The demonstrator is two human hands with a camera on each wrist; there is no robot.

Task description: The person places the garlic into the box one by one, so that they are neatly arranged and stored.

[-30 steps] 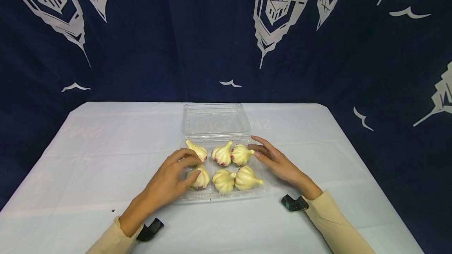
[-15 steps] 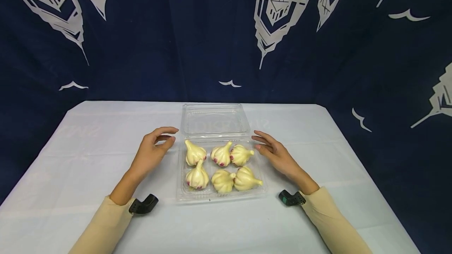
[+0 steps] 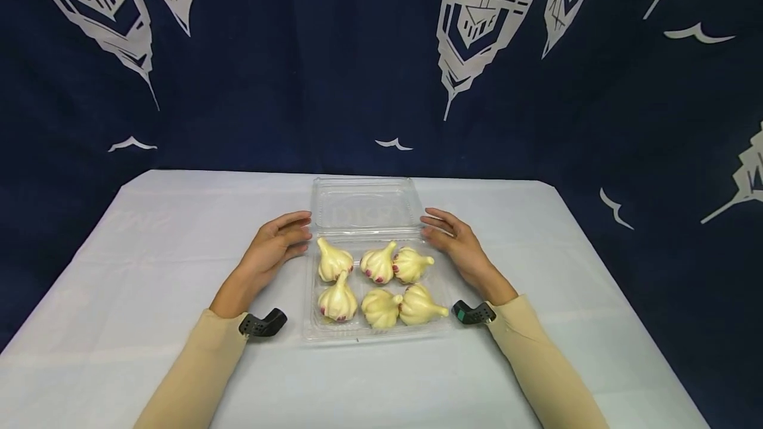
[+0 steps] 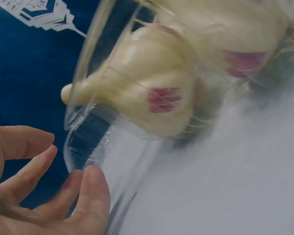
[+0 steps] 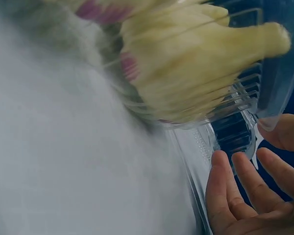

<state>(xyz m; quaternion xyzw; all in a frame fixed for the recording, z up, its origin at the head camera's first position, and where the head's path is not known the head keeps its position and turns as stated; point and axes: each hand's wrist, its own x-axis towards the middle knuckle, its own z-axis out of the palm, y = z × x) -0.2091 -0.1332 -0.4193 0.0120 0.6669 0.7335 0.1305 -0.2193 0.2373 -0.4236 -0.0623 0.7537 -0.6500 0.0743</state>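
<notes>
A clear plastic clamshell box [image 3: 330, 333] lies on the white table, its lid [image 3: 366, 207] folded back flat behind it. Several pale garlic bulbs [image 3: 380, 308] with pink-marked bases sit inside in two rows. At the lid's left side, near the hinge, is my left hand [image 3: 271, 248], fingers loosely bent and holding nothing. My right hand [image 3: 460, 250] mirrors it on the right side. In the left wrist view, fingertips [image 4: 95, 178] come right at the lid's clear edge. The right wrist view has the right fingertips [image 5: 219, 159] close by the lid too.
White cloth covers the table [image 3: 179, 270]. Behind its far edge hangs a dark blue curtain [image 3: 298, 85] with white tower and bird prints. Black wrist cameras sit at the left cuff [image 3: 262, 323] and right cuff [image 3: 473, 313].
My left hand has left the garlic bulbs at the box's left, moving back to beside the lid. The rear left bulb now stands more upright. My right hand has shifted slightly back toward the lid.
</notes>
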